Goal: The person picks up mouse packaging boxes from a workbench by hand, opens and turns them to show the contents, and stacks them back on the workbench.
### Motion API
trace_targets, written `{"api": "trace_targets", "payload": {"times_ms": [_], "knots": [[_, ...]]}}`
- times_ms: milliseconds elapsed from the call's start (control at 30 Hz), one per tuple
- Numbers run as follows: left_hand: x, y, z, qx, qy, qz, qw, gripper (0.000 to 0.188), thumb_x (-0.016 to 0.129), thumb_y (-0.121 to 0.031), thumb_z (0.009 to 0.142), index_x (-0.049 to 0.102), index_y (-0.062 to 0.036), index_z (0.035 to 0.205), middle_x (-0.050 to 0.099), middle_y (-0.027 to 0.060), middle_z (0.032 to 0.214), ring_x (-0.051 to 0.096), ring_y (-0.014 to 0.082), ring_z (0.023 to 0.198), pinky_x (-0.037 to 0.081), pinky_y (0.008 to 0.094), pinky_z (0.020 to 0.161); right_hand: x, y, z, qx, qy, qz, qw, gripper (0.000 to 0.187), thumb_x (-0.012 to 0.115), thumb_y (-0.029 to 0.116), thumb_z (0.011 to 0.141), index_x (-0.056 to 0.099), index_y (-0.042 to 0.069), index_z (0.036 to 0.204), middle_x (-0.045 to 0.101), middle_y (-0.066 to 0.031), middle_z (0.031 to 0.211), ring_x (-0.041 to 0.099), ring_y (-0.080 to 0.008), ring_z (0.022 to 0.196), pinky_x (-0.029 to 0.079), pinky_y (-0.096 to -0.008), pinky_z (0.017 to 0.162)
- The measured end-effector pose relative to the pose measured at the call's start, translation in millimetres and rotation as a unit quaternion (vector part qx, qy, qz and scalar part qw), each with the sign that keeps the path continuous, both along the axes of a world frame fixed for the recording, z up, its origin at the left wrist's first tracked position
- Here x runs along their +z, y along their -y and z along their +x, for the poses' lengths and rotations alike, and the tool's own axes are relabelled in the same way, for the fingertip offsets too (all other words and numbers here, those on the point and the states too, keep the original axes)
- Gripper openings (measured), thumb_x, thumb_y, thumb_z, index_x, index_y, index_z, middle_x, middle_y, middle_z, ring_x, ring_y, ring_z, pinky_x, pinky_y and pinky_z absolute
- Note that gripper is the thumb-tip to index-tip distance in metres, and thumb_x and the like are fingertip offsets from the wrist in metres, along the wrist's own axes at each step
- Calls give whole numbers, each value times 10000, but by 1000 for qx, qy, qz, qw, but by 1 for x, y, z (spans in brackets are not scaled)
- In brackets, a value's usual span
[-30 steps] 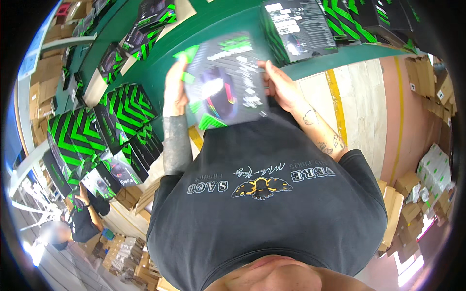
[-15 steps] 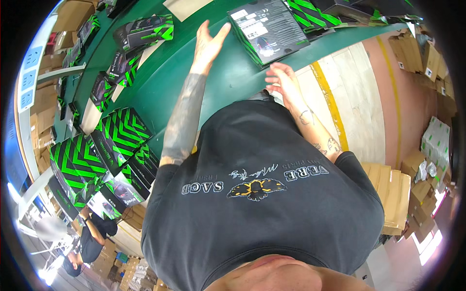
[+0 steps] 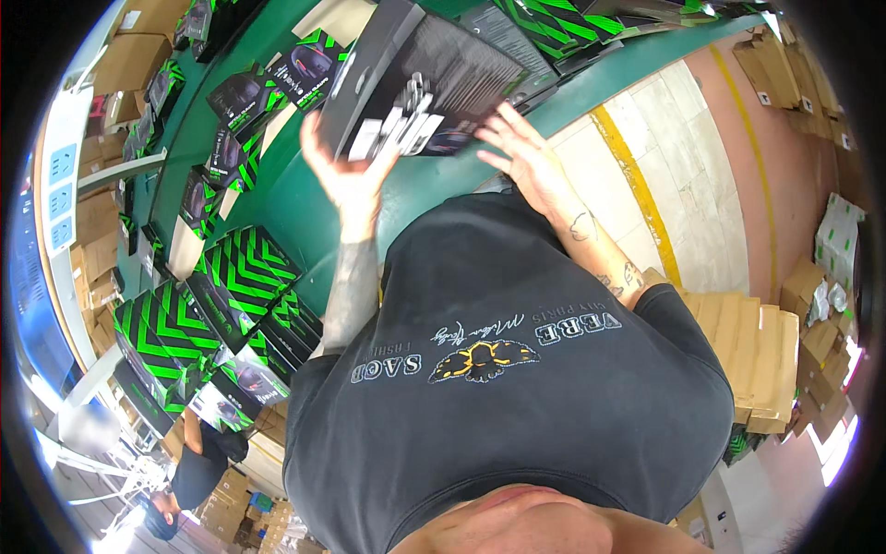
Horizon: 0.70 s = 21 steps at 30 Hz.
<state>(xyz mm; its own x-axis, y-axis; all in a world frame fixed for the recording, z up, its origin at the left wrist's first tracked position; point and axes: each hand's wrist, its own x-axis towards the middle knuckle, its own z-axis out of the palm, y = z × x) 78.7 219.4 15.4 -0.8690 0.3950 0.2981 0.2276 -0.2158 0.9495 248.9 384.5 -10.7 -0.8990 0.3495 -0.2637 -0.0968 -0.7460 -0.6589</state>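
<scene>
A black cardboard box (image 3: 434, 78) with white labels on its face is tilted up over the green table, slightly blurred by motion. My left hand (image 3: 351, 180) grips its near left corner, thumb and fingers on either side. By the box's near right corner is my right hand (image 3: 528, 159), fingers outstretched and apart. Its fingertips come up to the edge, and whether they touch is hard to tell. Another dark box (image 3: 544, 88) lies partly hidden behind the raised one.
Black and green boxes line the conveyor-like green table (image 3: 277, 198) on the left, with a stack of striped boxes (image 3: 245, 272) nearer. More striped boxes (image 3: 563, 28) lie at the far right. Brown cartons (image 3: 738, 355) stand right of me. A co-worker (image 3: 198, 471) is at lower left.
The labelled box has come up off the pile and moved left, tilting, into my left hand, which has lowered and moved left. My right hand has shifted slightly up and left beside it.
</scene>
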Motion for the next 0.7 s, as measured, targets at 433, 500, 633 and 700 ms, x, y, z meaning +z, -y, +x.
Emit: {"api": "trace_targets", "payload": {"times_ms": [433,500,633,700], "knots": [[82,50,-16,74,-275,-279,917,534,722,-181,784,559,-32,1270,510,207,1351,485,335,1266,390,416,1046,22,14,-43,203,-106,-147,962,749,708,246,778,371,-23,1390,540,-158,1298,579,-233,1148,526,-378,925],[77,47,-18,39,-314,-322,892,577,740,-248,792,543,-5,1276,525,189,1331,490,337,1240,386,427,1046,25,24,-44,211,-83,-41,973,869,707,482,799,336,-5,1416,517,-140,1319,565,-202,1151,510,-350,936],[65,47,-24,26,-243,-300,922,497,730,-293,801,605,-66,1225,558,121,1302,494,297,1223,387,415,1041,31,43,-37,192,23,-12,981,938,532,708,798,387,-10,1383,551,-142,1278,541,-196,1177,483,-347,964],[58,48,-26,9,-248,-259,933,446,698,-290,831,618,-67,1209,557,105,1304,479,287,1239,376,404,1048,31,47,-36,168,70,14,983,910,483,715,826,410,-12,1368,562,-136,1264,549,-194,1159,471,-346,972]]}}
